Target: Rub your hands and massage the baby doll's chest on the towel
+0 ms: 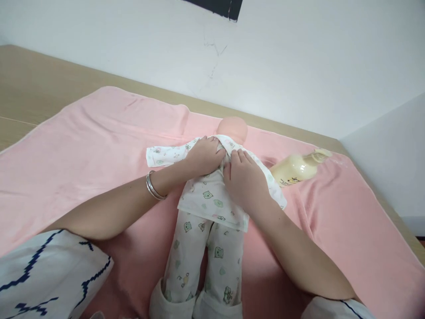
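Observation:
A baby doll lies on its back, its bare head toward the wall. It wears a white long-sleeved top printed with green animal faces, and matching trousers with rolled cuffs. My left hand, with silver bangles at the wrist, grips the front of the top just below the neck. Close beside it, my right hand also has its fingers closed on the top's front. Between my fingertips the cloth is bunched, and any fastening there is hidden. One sleeve stretches out to the left; the other slants down to the right.
A pink blanket lies under the doll on a wooden surface. A pale yellow pump bottle lies on its side right of the doll. The white wall rises behind, with a dark patch on it.

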Demonstrator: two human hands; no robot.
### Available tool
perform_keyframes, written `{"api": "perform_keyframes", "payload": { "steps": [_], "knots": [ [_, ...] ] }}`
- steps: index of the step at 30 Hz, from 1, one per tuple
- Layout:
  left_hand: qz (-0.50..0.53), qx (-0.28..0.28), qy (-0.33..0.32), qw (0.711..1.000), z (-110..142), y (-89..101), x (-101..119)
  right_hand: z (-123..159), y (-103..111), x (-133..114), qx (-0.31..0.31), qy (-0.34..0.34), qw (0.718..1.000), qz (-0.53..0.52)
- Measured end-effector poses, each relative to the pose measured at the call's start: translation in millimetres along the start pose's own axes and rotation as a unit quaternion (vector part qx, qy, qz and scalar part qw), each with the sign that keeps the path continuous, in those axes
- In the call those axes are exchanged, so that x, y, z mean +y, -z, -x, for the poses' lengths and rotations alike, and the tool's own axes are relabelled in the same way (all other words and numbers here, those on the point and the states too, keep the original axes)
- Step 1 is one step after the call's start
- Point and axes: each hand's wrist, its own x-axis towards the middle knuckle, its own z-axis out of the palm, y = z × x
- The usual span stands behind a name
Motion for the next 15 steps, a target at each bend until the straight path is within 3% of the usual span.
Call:
{"api": "perform_keyframes", "payload": {
  "steps": [5,8,11,15],
  "knots": [
    [-0.028,0.007,0.039,0.999,8.3,-2.2,13.1,-10.7,0.6,10.9,-0.011,-0.044,0.997,-0.058],
    [-0.031,0.024,0.019,0.999,18.0,1.6,29.3,-26.9,-2.5,25.1,-0.041,-0.084,0.992,-0.081],
    [-0.018,0.041,-0.015,0.999,22.6,5.3,37.5,-34.1,-5.9,31.2,-0.044,-0.080,0.993,-0.079],
    [0.015,0.013,-0.010,1.000,16.0,8.4,31.0,-25.7,-1.8,24.2,-0.049,-0.054,0.997,-0.032]
  ]
}}
